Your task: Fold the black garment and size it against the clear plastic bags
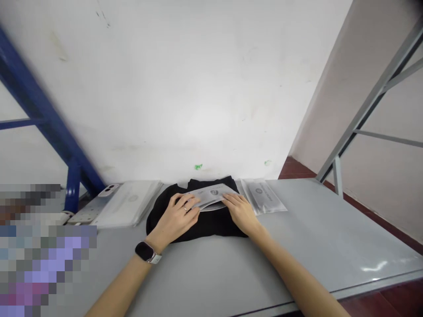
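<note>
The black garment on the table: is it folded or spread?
Folded: the black garment lies in a compact pile under the left hand and right hand.

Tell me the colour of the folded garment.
The garment is black, shown best in the head view.

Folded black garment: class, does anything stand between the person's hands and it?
Partly: a grey printed plastic bag lies across the black garment, under the fingertips of the left hand and right hand. The left palm rests directly on the garment.

Left hand (173, 219) and right hand (241, 213) on plastic pouch (211, 197) atop folded garment (205, 228); pouch stack (128, 204) to their left, another pouch (262, 197) right, all on table (313, 233).
</note>
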### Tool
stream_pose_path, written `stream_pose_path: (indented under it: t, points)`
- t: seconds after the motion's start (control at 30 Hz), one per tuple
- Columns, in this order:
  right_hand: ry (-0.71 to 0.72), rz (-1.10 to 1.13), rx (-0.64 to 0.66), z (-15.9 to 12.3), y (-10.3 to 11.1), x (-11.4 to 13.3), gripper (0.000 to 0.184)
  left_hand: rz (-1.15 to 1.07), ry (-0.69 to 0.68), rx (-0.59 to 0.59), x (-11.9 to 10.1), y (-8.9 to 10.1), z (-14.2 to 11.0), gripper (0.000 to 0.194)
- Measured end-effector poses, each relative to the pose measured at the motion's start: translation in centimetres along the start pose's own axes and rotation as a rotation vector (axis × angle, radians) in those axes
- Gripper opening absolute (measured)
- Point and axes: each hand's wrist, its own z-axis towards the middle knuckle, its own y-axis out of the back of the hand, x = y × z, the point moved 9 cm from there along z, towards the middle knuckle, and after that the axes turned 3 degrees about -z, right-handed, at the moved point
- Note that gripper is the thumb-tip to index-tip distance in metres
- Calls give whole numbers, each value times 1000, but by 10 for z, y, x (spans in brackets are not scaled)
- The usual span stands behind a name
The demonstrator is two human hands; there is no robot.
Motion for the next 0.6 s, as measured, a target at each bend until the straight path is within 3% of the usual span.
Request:
stream_pose_path:
  t: [0.17,0.3,0.4,0.5,0.6]
  points:
    - [-51,42,16,1,3,-4,35,-45,-26,-24,-12,1,3,12]
    - [-52,9,41,6,-2,2,54,-91,-50,-56,-24,-1,1,11]
    - [-78,-3,44,10,-11,2,47,-118,-91,-49,-35,-6,0,12]
    - [-143,62,33,10,-17,-4,28,-144,-90,20,-37,-16,0,14]
    - [-184,254,-27,8,-12,-10,26,-179,21,155,-20,-32,-2,37]
